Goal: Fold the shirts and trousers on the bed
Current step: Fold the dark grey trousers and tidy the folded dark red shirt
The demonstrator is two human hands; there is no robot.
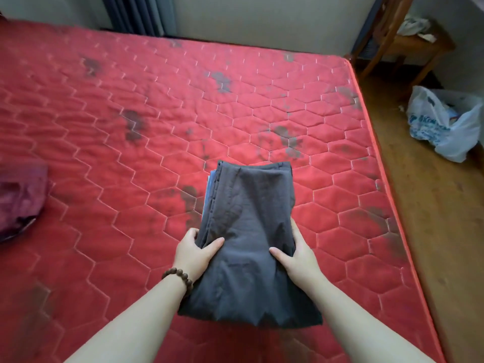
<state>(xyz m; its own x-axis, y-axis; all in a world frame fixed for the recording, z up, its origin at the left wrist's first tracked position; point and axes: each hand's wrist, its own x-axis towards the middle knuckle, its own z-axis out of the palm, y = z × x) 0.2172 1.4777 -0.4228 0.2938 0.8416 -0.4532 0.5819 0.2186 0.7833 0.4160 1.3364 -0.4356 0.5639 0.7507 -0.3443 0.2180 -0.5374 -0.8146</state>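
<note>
A folded stack of dark grey trousers [251, 231], with a blue garment edge showing along its left side, is held over the red quilted mattress [157, 113] near its front. My left hand [195, 251], with a bead bracelet on the wrist, grips the stack's left edge, thumb on top. My right hand [296, 255] grips the right edge the same way, fingers tucked underneath. The stack's near end hangs down between my forearms.
A dark red cloth bundle [19, 197] lies at the mattress's left edge. To the right is wooden floor with a white plastic bag [445, 124]. A wooden chair [408, 40] stands at the far right by the wall. Curtains hang behind the bed.
</note>
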